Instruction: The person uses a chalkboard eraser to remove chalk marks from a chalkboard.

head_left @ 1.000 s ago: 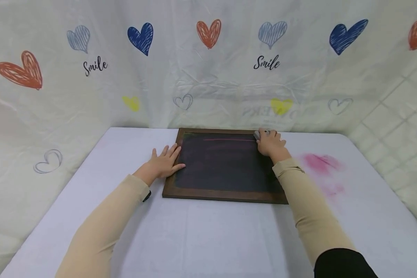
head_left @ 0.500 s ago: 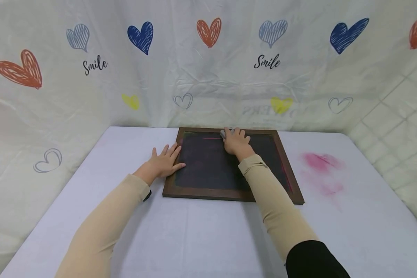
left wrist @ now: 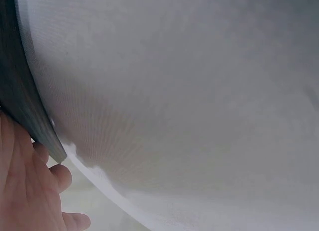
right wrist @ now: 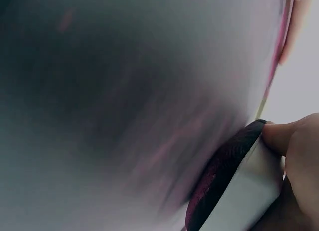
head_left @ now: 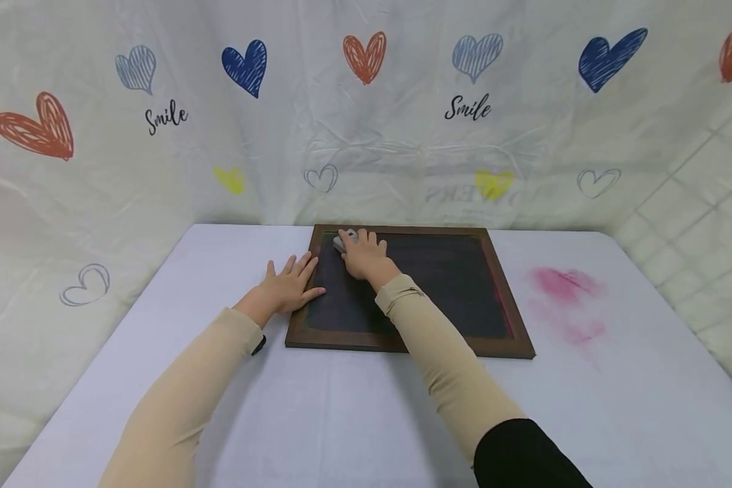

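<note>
A blackboard (head_left: 439,285) with a brown wooden frame lies flat on the white table. My left hand (head_left: 283,285) rests on its left frame edge, fingers spread and straight. In the left wrist view the frame's corner (left wrist: 30,86) runs beside the fingers. My right hand (head_left: 364,255) grips a grey chalkboard eraser (head_left: 344,241) near the board's upper left corner. Seen from the right wrist, the eraser's dark felt pad (right wrist: 222,168), dusted with pink, is against the board. Faint pink smears streak the surface there, and a pink line shows along the inner right frame edge.
Pink chalk smudges (head_left: 564,285) mark the tablecloth right of the board. Behind the table hangs a pale curtain (head_left: 402,135) printed with hearts and "Smile". The board's far edge lies close to it.
My right hand has slid the eraser left along the board's top, from the upper right corner to the upper left. The pink line there no longer shows. My left hand has stayed put.
</note>
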A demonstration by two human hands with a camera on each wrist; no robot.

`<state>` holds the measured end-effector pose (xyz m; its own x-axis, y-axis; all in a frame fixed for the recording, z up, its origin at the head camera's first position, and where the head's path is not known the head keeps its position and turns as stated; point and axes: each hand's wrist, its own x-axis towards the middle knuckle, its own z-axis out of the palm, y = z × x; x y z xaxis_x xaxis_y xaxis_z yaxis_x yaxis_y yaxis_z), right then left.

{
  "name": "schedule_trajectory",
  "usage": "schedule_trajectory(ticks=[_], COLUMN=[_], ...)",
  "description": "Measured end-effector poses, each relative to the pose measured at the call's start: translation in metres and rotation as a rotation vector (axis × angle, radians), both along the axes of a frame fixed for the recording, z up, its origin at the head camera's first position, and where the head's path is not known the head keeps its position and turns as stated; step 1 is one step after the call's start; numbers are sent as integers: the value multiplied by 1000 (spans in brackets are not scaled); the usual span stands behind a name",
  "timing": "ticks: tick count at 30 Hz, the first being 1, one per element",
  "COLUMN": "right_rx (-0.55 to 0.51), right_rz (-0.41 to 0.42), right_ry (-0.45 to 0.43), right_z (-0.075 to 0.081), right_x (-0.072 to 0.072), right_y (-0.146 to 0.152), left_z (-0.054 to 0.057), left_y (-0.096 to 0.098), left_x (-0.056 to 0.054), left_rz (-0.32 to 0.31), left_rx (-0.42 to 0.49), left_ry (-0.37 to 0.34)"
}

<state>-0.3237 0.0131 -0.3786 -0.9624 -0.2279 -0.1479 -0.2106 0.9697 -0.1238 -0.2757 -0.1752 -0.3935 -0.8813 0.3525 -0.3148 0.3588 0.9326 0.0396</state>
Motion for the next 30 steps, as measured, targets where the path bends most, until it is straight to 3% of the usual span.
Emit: schedule_trajectory(ticks=[5, 11, 19, 24, 30], right_rx=[-22, -46, -102, -114, -135], right_rz=[-53, -153, -305, -361, -354], right_ry=[-21, -34, -51, -61, -49], right_z=[0, 0, 6, 4, 1], right_x=[-4, -10, -1, 0, -8], right_y=[31, 96, 176, 185, 159], left_z=[-2, -3, 1, 0, 1], left_y=[1, 0, -3, -5, -3], left_x=[0, -2, -1, 0, -1], left_rz=[-5, 0, 4, 7, -3], left_rx=[19, 16, 18, 28, 39], left_ry=[-8, -24, -38, -26, -28])
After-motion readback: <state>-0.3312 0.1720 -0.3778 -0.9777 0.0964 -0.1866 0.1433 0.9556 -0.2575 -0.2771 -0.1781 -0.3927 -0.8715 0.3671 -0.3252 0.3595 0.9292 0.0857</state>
